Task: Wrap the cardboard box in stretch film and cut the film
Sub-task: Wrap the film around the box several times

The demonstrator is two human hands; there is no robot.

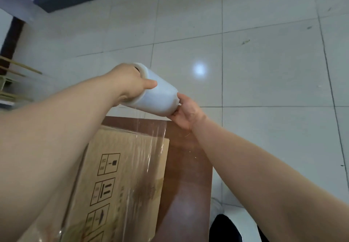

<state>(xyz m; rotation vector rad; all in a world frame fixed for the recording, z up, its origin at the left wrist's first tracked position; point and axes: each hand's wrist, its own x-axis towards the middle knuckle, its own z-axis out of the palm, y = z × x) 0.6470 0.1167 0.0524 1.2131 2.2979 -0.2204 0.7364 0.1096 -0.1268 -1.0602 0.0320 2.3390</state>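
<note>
We grip the roll (158, 96) by its ends, left hand (130, 80) at ten o'clock, right hand (186, 112) at four; film (151, 139) runs down onto the box (120, 175) on the worktop (187, 185).

A milky white roll of stretch film (156, 95) is seen above a tan cardboard box (120, 175) printed with black handling symbols (boxed, in a column). Clear, glossy film (151, 147) is streaked over it. Reddish-brown table (185, 185); pale grey floor tiles (264, 71), dark-grouted.
</note>
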